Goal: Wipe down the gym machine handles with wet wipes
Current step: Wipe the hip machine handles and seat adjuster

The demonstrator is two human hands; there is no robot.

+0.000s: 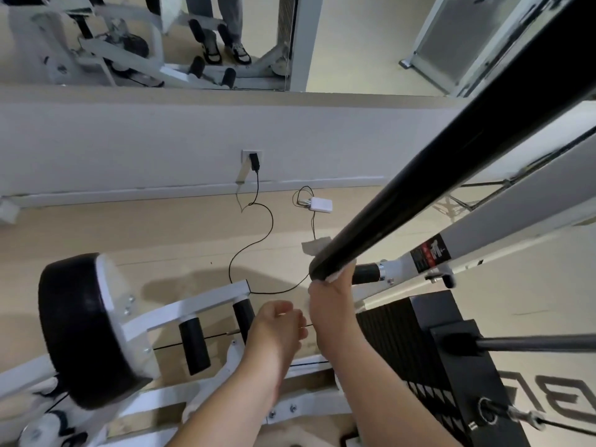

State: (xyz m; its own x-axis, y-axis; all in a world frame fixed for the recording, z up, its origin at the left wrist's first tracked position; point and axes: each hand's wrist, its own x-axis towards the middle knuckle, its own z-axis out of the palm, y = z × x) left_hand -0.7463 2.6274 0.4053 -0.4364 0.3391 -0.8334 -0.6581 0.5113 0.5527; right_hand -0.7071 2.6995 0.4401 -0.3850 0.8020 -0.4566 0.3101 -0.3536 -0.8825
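Note:
A long black padded handle (pixel 451 156) of the gym machine runs from the top right down to the middle. My right hand (pixel 332 301) grips its lower end with a white wet wipe (pixel 314 246) wrapped round the tip; part of the wipe sticks out above the bar. My left hand (pixel 277 327) hovers just left of the right one, fingers loosely curled, holding nothing. A second short black grip (pixel 366 273) sits on the white frame arm just right of my right hand.
A black round seat pad (pixel 77 327) stands at the left on the white frame (pixel 193 306). The black weight stack (pixel 429 350) is at the lower right. A cable and a white charger (pixel 320 204) lie on the floor by the wall. A mirror (pixel 145 40) lines the wall above.

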